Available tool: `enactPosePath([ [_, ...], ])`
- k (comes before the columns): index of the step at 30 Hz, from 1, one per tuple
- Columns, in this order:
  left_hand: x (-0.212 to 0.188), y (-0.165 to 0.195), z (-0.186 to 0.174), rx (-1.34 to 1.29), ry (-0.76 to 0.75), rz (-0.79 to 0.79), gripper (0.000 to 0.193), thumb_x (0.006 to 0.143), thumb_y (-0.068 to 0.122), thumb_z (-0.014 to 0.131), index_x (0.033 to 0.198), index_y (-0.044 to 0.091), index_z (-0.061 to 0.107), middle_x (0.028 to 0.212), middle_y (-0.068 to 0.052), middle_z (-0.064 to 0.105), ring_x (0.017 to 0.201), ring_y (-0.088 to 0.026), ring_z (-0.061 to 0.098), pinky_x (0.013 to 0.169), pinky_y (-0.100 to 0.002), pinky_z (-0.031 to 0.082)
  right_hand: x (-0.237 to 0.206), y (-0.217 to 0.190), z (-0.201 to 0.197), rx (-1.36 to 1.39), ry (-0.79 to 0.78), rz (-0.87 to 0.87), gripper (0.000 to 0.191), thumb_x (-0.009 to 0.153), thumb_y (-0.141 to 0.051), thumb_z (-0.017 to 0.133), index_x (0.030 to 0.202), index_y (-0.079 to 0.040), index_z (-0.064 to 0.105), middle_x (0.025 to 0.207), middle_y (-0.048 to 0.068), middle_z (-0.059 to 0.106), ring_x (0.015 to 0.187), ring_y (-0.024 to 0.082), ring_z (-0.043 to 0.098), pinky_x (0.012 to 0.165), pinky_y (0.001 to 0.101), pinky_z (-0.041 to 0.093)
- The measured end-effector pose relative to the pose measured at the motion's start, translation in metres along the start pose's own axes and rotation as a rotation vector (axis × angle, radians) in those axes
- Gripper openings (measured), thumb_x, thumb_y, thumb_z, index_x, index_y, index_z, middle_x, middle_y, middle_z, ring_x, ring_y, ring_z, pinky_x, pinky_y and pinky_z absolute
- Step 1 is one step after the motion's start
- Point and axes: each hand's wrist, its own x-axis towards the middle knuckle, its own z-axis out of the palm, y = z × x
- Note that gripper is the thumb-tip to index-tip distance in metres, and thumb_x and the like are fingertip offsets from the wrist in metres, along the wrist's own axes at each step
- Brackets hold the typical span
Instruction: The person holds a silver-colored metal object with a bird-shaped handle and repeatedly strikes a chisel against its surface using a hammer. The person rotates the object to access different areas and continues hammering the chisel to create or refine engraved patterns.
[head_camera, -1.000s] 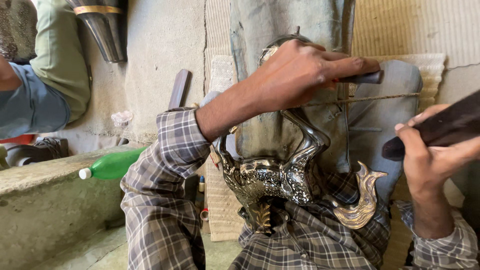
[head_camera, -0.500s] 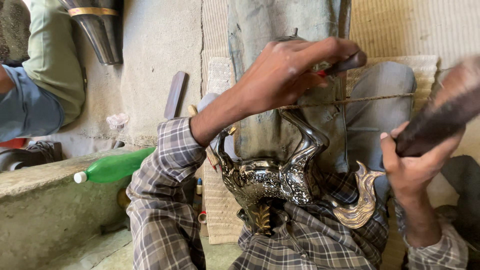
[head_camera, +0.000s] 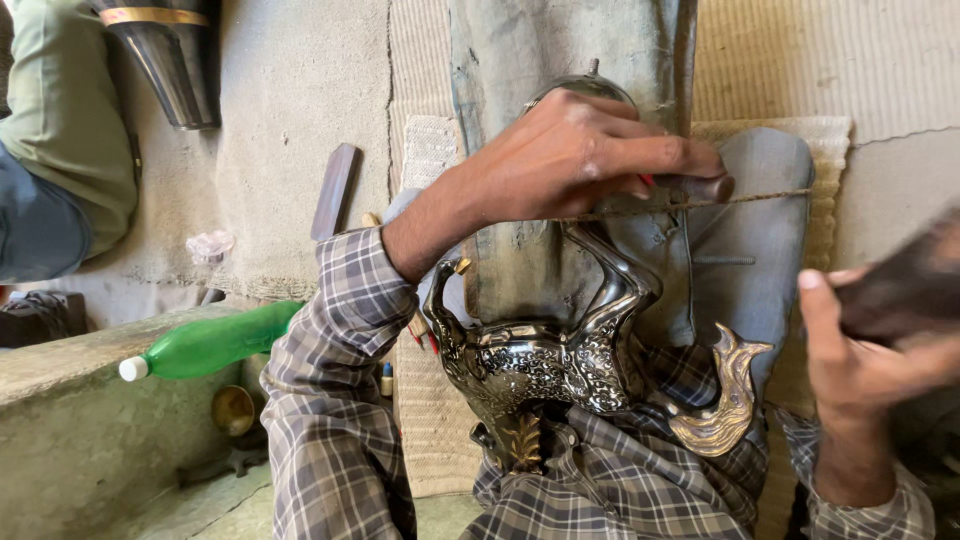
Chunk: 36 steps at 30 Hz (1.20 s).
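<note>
our left hand (head_camera: 590, 150) gripping dark tool (head_camera: 700, 186) above ornate metal jug (head_camera: 545, 365); right hand (head_camera: 865, 350) closed around blurred dark mallet (head_camera: 905, 285), right of jug.

Centre: ornate metal ewer (head_camera: 545, 365) fills the lap; its curved handle (head_camera: 625, 290) and gilt spout (head_camera: 722, 400) block passage there.
Above ewer: left hand (head_camera: 580, 155) and taut cord (head_camera: 720, 203) span the gap.
Right edge: right hand (head_camera: 860, 360) with dark blurred tool (head_camera: 905, 290) occupies it.
Left: bare mat between wooden stick (head_camera: 333, 190) and green bottle (head_camera: 215, 340) lies open.
Far left: seated person's sleeve (head_camera: 60, 130) closes the edge.
</note>
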Motion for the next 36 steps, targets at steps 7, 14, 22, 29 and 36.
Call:
enactPosePath([
  [7,0.001,-0.007,0.0,-0.006,-0.047,0.005,0.045,0.1,0.021,0.073,0.144,0.021,0.059,0.103,-0.004,0.08,0.08,-0.02,0.076,0.068,-0.038,0.06,0.042,-0.041,0.016,-0.141,-0.013,-0.193,0.057,0.097,0.008,0.073,0.142,0.003,0.038,0.097,0.022,0.058,0.071,0.029,0.065,0.068,0.0392,0.06],
  [14,0.001,-0.009,0.002,-0.025,-0.024,0.062,0.045,0.1,0.018,0.072,0.143,0.022,0.058,0.104,-0.004,0.08,0.089,-0.021,0.078,0.083,-0.042,0.062,0.083,-0.089,0.037,-0.459,-0.199,-0.343,0.099,0.099,0.01,0.076,0.168,-0.018,0.012,0.103,0.016,0.057,0.077,0.028,0.062,0.065,0.0381,0.05],
  [22,0.002,-0.009,-0.003,-0.029,-0.003,0.115,0.049,0.102,0.017,0.072,0.148,0.022,0.056,0.119,-0.004,0.077,0.103,-0.023,0.078,0.089,-0.041,0.063,0.09,-0.092,0.034,-0.85,-0.243,-0.405,0.114,0.085,0.013,0.08,0.163,-0.023,0.005,0.087,0.016,0.053,0.072,0.033,0.062,0.064,0.0453,0.049],
  [29,0.004,-0.011,-0.007,-0.065,-0.033,0.097,0.047,0.099,0.016,0.074,0.143,0.022,0.058,0.118,-0.005,0.079,0.097,-0.023,0.078,0.076,-0.04,0.062,0.092,-0.085,0.033,-0.797,-0.255,-0.424,0.112,0.084,0.015,0.079,0.162,-0.02,0.006,0.085,0.015,0.052,0.071,0.031,0.06,0.062,0.0457,0.049],
  [36,0.005,-0.013,-0.005,-0.085,-0.03,0.111,0.046,0.098,0.016,0.073,0.141,0.021,0.061,0.12,-0.004,0.078,0.098,-0.022,0.079,0.075,-0.038,0.063,0.091,-0.084,0.029,-0.802,-0.271,-0.424,0.111,0.084,0.015,0.079,0.163,-0.019,0.008,0.083,0.015,0.053,0.071,0.031,0.061,0.061,0.0441,0.049],
])
